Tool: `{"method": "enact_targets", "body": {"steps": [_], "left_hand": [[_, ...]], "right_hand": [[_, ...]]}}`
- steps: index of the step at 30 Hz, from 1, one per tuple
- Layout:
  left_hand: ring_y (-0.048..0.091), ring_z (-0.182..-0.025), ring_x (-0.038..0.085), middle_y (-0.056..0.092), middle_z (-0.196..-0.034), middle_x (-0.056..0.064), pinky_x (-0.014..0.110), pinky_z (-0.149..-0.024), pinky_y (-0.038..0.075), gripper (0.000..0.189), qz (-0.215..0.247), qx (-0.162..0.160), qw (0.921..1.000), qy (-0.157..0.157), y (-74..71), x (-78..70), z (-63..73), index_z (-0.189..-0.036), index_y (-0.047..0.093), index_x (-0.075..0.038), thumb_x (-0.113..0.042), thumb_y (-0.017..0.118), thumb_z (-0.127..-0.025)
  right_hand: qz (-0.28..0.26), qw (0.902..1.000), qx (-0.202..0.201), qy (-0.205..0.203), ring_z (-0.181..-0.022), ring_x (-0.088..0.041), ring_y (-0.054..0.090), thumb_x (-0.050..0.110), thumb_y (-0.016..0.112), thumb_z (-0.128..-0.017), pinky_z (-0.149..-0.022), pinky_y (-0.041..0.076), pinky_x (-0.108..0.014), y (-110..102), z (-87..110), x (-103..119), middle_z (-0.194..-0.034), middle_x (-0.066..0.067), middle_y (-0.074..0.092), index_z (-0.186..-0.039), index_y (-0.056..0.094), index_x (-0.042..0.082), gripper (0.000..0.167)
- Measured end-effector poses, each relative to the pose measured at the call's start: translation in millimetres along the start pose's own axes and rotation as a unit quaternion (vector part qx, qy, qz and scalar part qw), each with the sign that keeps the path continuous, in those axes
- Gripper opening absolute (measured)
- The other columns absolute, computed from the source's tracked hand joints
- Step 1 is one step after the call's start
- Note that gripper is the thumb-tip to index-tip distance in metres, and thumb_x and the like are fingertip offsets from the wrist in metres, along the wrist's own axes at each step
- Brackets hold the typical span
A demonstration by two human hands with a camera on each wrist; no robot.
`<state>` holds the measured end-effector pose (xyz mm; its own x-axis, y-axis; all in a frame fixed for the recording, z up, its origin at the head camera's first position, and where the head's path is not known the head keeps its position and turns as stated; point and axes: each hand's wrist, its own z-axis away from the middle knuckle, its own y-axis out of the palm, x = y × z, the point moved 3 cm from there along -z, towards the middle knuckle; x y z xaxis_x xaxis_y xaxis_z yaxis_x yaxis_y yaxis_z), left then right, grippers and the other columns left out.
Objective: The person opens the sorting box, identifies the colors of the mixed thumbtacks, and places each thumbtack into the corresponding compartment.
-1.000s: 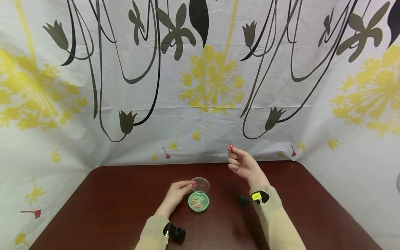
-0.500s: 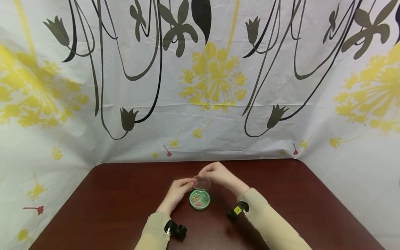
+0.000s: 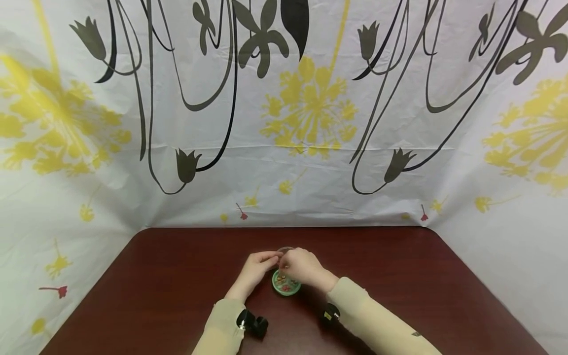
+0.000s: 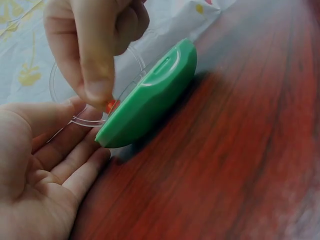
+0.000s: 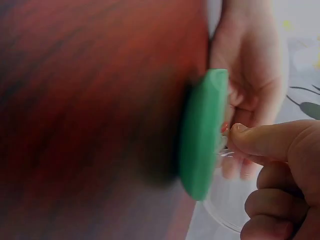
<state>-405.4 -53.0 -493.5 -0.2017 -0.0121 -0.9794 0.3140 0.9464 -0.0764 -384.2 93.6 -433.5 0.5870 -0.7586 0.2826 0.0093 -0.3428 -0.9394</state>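
Note:
A small round green case [image 3: 286,293] stands on the table, its clear lid [image 3: 286,248] raised at the back. Inside it are several tiny gold and red pieces. My left hand [image 3: 255,270] pinches the rim of the lid between thumb and fingers, seen closely in the left wrist view. My right hand [image 3: 305,268] is over the far side of the case, partly covering case and lid. Thumb and forefinger pinch a tiny red bead-like piece [image 4: 111,106] right at the case's edge. In the right wrist view, the green case [image 5: 202,145] appears edge-on beside that thumb tip.
The dark red-brown wooden table [image 3: 191,256] spreads around the hands. Behind and at both sides hangs a white cloth [image 3: 248,172] printed with yellow and grey flowers. Each wrist carries a black camera, such as the left wrist camera [image 3: 255,324].
My right hand came down and left from the raised position at right, carrying the red piece to the green case. My left hand stayed at the lid.

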Motion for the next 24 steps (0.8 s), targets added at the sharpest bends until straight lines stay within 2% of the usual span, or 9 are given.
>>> {"method": "enact_targets", "body": {"steps": [8, 12, 16, 20, 24], "left_hand": [[0.061, -0.11, 0.028, 0.063, -0.122, 0.02, 0.039, -0.09, 0.054, 0.029, 0.009, -0.001, 1.0, 0.0, 1.4, -3.0, 1.2, -0.12, 0.066, 0.005, -0.014, 0.059, -0.098], [0.061, -0.111, 0.027, 0.064, -0.121, 0.018, 0.038, -0.09, 0.054, 0.029, 0.001, -0.002, 1.0, 0.002, 1.3, -4.7, 0.7, -0.119, 0.067, 0.003, -0.015, 0.059, -0.098], [0.061, -0.111, 0.027, 0.064, -0.121, 0.017, 0.037, -0.09, 0.054, 0.029, -0.004, -0.003, 1.0, 0.004, 1.2, -4.0, -0.1, -0.119, 0.067, 0.003, -0.015, 0.059, -0.098], [0.061, -0.111, 0.029, 0.064, -0.12, 0.019, 0.038, -0.092, 0.053, 0.03, 0.007, 0.0, 1.0, 0.005, 2.3, -3.4, 0.1, -0.119, 0.066, 0.006, -0.014, 0.059, -0.098], [0.061, -0.111, 0.029, 0.064, -0.12, 0.018, 0.038, -0.093, 0.052, 0.031, 0.004, 0.003, 1.0, 0.0, 1.8, -3.2, 1.2, -0.121, 0.065, 0.005, -0.016, 0.059, -0.098]], "right_hand": [[0.045, 0.9989, -0.008, -0.011, -0.057, -0.004, 0.049, 0.012, 0.073, -0.082, -0.048, 0.044, -0.025, 5.5, -1.4, 0.2, -0.065, 0.016, 0.059, -0.071, 0.073, 0.022, 0.014], [0.046, 0.9988, -0.008, -0.013, -0.057, -0.004, 0.051, 0.013, 0.074, -0.082, -0.048, 0.045, -0.024, 5.6, -2.0, -1.5, -0.065, 0.016, 0.06, -0.071, 0.073, 0.021, 0.014], [0.04, 0.9991, -0.012, -0.01, -0.056, -0.003, 0.047, 0.013, 0.074, -0.082, -0.047, 0.043, -0.024, 4.6, -0.9, -3.5, -0.064, 0.016, 0.058, -0.07, 0.072, 0.022, 0.015], [-0.004, 0.9998, -0.017, 0.006, -0.05, -0.003, 0.039, 0.015, 0.07, -0.084, -0.045, 0.037, -0.022, 0.3, 4.9, -8.1, -0.057, 0.015, 0.051, -0.068, 0.071, 0.02, 0.017], [-0.085, 0.9954, -0.019, 0.039, -0.045, -0.003, 0.038, 0.019, 0.068, -0.085, -0.044, 0.035, -0.021, -9.6, 14.4, -18.1, -0.054, 0.015, 0.051, -0.069, 0.072, 0.016, 0.017]]}}
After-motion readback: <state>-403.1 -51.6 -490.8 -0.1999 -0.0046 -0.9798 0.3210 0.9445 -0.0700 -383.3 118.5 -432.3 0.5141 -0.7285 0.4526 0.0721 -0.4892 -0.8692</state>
